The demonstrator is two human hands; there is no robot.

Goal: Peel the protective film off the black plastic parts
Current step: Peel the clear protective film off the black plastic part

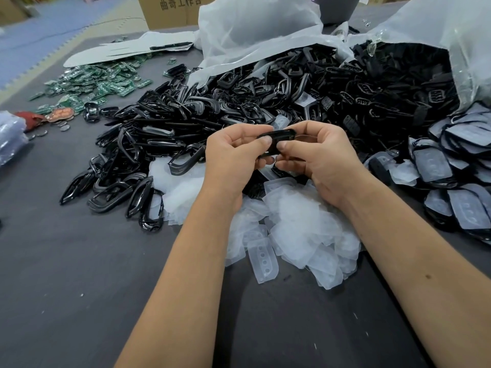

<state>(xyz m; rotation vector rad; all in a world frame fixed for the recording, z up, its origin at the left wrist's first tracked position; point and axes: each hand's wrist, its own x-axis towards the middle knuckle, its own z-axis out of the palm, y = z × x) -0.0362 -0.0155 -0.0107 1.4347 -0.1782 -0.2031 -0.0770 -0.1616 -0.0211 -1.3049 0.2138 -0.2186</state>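
Note:
A small black plastic part (279, 135) is held between both hands above the table's middle. My left hand (233, 158) grips its left end with thumb on top and fingers curled under. My right hand (316, 155) pinches its right end, thumb pressed on the near face. Whether film is still on this part I cannot tell. Below the hands lies a heap of peeled clear films (289, 229). A big pile of black frames (170, 134) spreads to the left and behind. Film-covered black parts (459, 168) are stacked at the right.
Two white plastic bags (255, 30) (451, 30) spill black pieces at the back. Green circuit boards (98, 81) lie at the far left, cardboard boxes (170, 9) behind them. The dark grey table (79, 274) fills the near view.

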